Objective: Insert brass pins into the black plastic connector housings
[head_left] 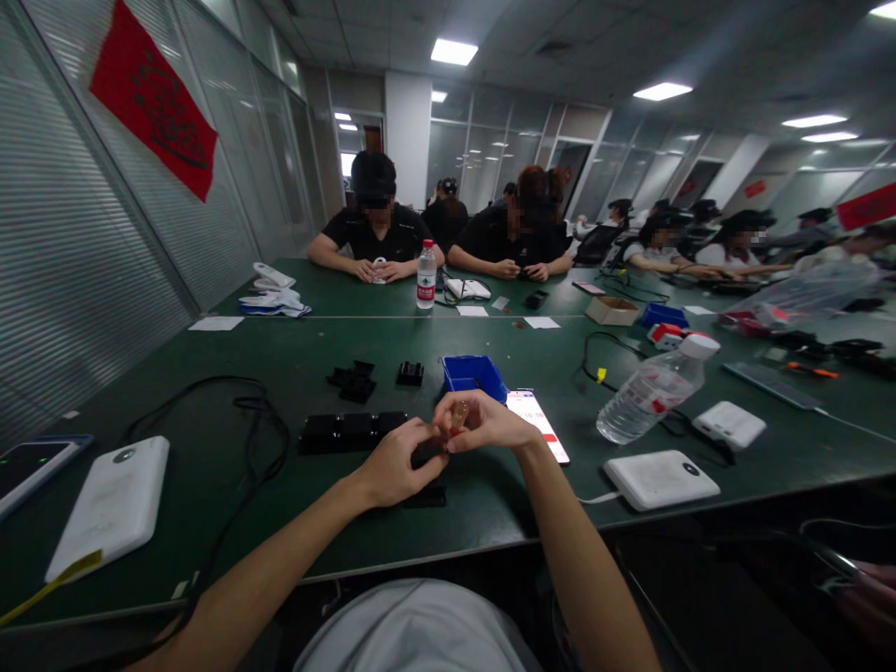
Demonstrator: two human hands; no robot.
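My left hand (396,464) is closed around a small black plastic part (424,455), mostly covered by its fingers. Pinched in my right hand (486,422) is a small tool with a clear amber handle and a bit of red (460,416), held against the black part; its tip is hidden. A flat black piece (432,497) lies on the table below my hands. Just beyond my left hand is a row of joined black parts (350,430). A blue bin (473,370) stands behind my right hand, beside a lit phone (554,439).
Loose black pieces (352,381) and a small black block (410,373) lie farther back. To the right are a tilted water bottle (648,397) and a white power bank (662,479); another power bank (112,504) and a black cable (270,411) lie left. Co-workers sit opposite.
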